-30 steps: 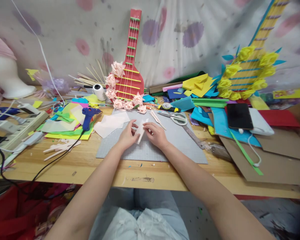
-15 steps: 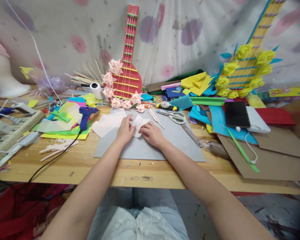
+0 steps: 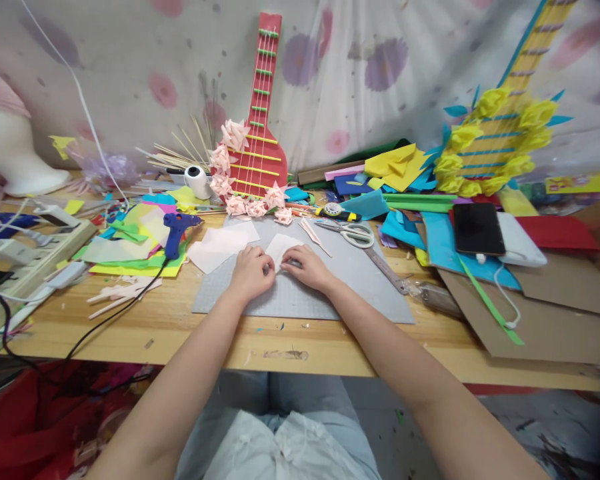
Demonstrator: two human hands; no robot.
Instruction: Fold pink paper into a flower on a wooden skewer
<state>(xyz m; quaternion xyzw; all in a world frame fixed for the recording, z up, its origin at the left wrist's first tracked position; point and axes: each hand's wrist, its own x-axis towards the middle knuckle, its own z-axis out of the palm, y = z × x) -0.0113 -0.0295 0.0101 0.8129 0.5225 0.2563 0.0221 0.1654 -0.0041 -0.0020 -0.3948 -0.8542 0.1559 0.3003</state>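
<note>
A small piece of pale paper (image 3: 281, 247) lies between my hands over the grey cutting mat (image 3: 300, 303). My left hand (image 3: 253, 272) is closed at the paper's left edge, its fingers curled toward the thumb. On the other side, my right hand (image 3: 307, 267) pinches the paper's near right edge with bent fingers. Both hands rest low on the mat, and they hide the near end of the piece. Larger pale pink sheets (image 3: 217, 248) lie left of my left hand. Thin folded strips (image 3: 314, 237) and grey-handled scissors (image 3: 356, 235) are beyond my right hand.
A blue glue gun (image 3: 175, 233) stands on coloured paper at left, its cable crossing the table. A red paper guitar (image 3: 260, 163) with pink flowers leans behind. At right are a metal ruler (image 3: 385, 270), cardboard (image 3: 505, 320) and a phone (image 3: 479, 229).
My left hand has turned over and curled its fingers, coming nearer to me at the paper's left edge. My right hand stays at the right edge. The view has shifted slightly.
</note>
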